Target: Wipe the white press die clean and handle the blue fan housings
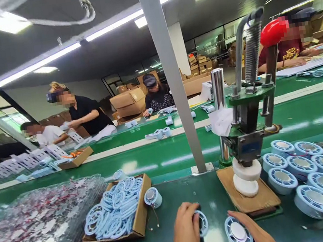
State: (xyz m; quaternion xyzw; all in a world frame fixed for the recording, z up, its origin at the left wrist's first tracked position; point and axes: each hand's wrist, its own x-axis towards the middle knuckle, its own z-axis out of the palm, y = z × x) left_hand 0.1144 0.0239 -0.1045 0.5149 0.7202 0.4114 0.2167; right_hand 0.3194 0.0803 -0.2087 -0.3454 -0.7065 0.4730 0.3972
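Observation:
My left hand point(186, 232) holds a pale blue ring-shaped grille point(202, 223) at the near edge of the green table. My right hand point(255, 234) holds a round blue fan housing point(238, 233) with a silver centre, tilted toward me. The two parts are a little apart. Behind them a green hand press point(248, 124) with a red knob stands on a wooden board point(245, 197), its white die point(246, 177) resting on the board.
A cardboard tray point(141, 217) of several blue rings lies left, with one housing point(152, 197) beside it. Several finished housings point(304, 172) sit right of the press. A grey post point(175, 94) rises ahead. Clear plastic trays point(29, 233) lie far left. People work across the green conveyor point(155, 158).

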